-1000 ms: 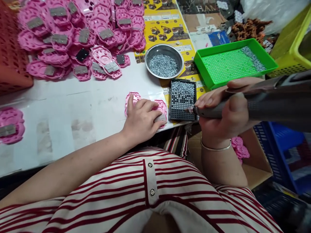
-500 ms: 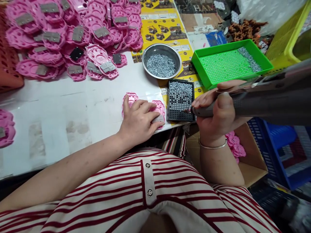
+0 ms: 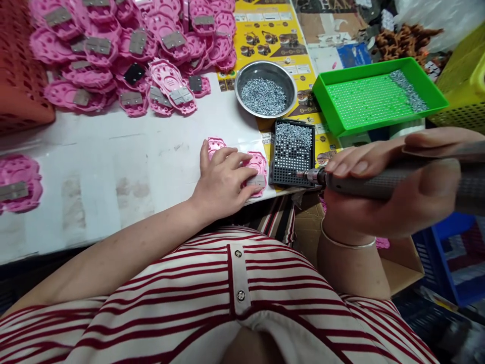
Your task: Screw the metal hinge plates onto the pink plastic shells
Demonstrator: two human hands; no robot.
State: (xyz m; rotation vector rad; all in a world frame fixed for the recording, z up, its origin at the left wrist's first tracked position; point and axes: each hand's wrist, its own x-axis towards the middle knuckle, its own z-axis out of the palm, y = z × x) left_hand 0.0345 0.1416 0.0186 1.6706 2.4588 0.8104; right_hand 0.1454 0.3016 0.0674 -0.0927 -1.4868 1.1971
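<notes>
A pink plastic part [image 3: 254, 169] is pressed flat on the white desk [image 3: 113, 162] by the left hand [image 3: 223, 179], whose fingers are spread open over it, nothing being gripped. The part lies just left of the black screw tray [image 3: 292, 154], touching or nearly touching its edge. A grey electric screwdriver [image 3: 379, 182] is clasped in the right hand [image 3: 382, 192], the fingers being wrapped closed around its barrel, and its bit is pointed at the near right corner of the black screw tray.

The step in hand is judged to be the picking up of a screw on the bit. For the next move, the bit would need to be carried left from the tray to the metal plate on the pink part, set upright over a hole, while the part is kept pinned.

Behind the black screw tray a steel bowl [image 3: 265, 91] of screws is seen; right of the tray, a green tray [image 3: 375, 96]; far left of it, a heap of pink parts [image 3: 125, 50].

Compared with a second ago, the screwdriver is held nearer the camera and looks larger, its tip remaining at the tray's near corner; the left hand is unchanged on the part.
</notes>
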